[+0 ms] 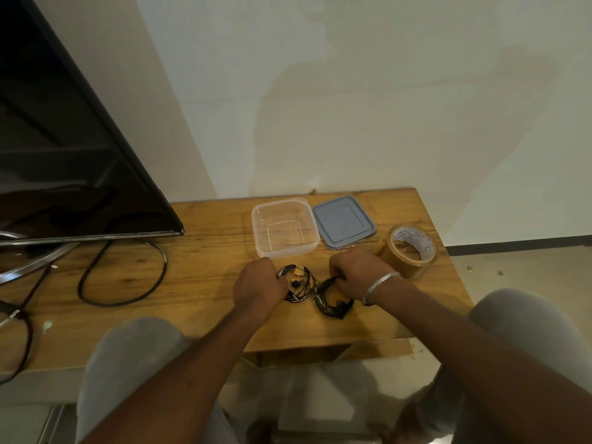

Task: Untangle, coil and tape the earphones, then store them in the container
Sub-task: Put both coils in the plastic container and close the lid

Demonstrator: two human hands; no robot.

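Nearest: knees in grey trousers (134, 363) on both sides, and both forearms reach forward over the near edge of the wooden worktop (205, 283).

Left hand (259, 283): knuckles up, grip closed tight. The fingers are curled under and into the left edge of the earphones (299, 283), a tangle of thin black and pale wires lying on the worktop. Fingertips hidden, but a wire runs out from under the fist.

Right hand (358, 270): grip also closed. The fingers are curled round the top of a dark loop (333, 306) of earphone cord. The rest of the loop lies flat on the worktop below the hand. A metal bangle (381, 286) sits on that wrist. Tangle and loop touch between the two hands.

Just beyond the hands: a clear plastic container (256, 225), open side up, nothing visible inside. Its blue-grey lid (344, 222) lies flat, touching its right side. Right of the lid, just behind the right hand, is a roll of brown tape (413, 267), tilted with the core facing up.

Left part of the worktop: a black cable (128, 299) in a loose loop. Behind it is a dark flat screen (80, 155) on a metal stand. Farthest back: a pale wall (352, 107).
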